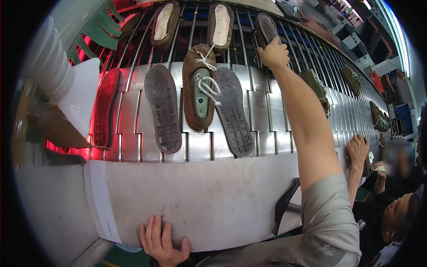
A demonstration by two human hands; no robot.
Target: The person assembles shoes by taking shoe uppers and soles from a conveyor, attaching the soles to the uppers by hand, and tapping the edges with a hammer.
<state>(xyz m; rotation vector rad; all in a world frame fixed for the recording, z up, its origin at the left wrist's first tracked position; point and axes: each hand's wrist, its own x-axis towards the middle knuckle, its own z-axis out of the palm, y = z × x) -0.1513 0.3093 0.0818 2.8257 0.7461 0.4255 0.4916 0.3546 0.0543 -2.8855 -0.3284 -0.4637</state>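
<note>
My right arm reaches to the far side of the conveyor. My right hand [273,53] is closed on the near end of a dark shoe sole [267,27]; part of the grip is hidden. My left hand [164,242] lies with fingers spread on the pale worktop [191,196] by its near edge, holding nothing. A brown moccasin [189,95] sits on a green shoe last with white cord, between two grey soles [163,109] [233,111]. Behind it are two brown shoe pieces with pale undersides [163,22] [221,24].
Metal conveyor plates [262,111] and rollers run across. Another sole [106,107] lies under red light at left, beside stacked white cups [46,58] and a green strip curtain [100,29]. More shoes on lasts [313,84] stand to the right. Co-workers [400,218] sit at lower right.
</note>
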